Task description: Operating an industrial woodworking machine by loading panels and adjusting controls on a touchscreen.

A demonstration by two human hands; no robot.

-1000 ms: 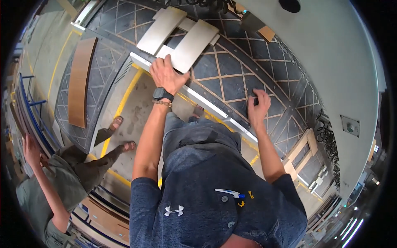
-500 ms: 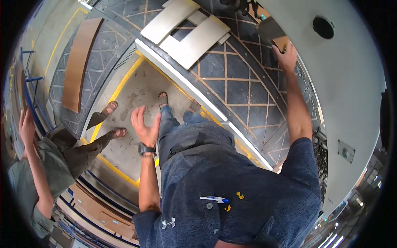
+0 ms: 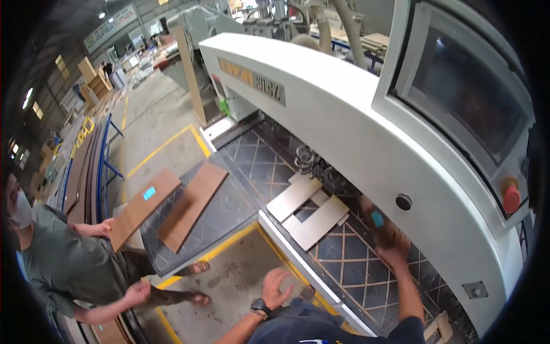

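Right hand (image 3: 394, 247) is gripping a small brown wood piece (image 3: 378, 221) by the machine housing (image 3: 355, 132), left hand (image 3: 276, 286) hanging wide open; the piece risks snagging against the housing.

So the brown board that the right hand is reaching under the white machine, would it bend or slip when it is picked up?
The brown board looks flat and thin, so probably stiff and fairly light. Its face seems smooth, so it may slide easily on the lattice table. The right hand is blurred, so its grip is unclear.

The right hand (image 3: 394, 247) grips a blurred brown block (image 3: 379, 221) against the white machine (image 3: 355, 126); the left hand (image 3: 279, 286) hangs open. A co-worker (image 3: 63, 258) holds a wood panel (image 3: 143, 206).
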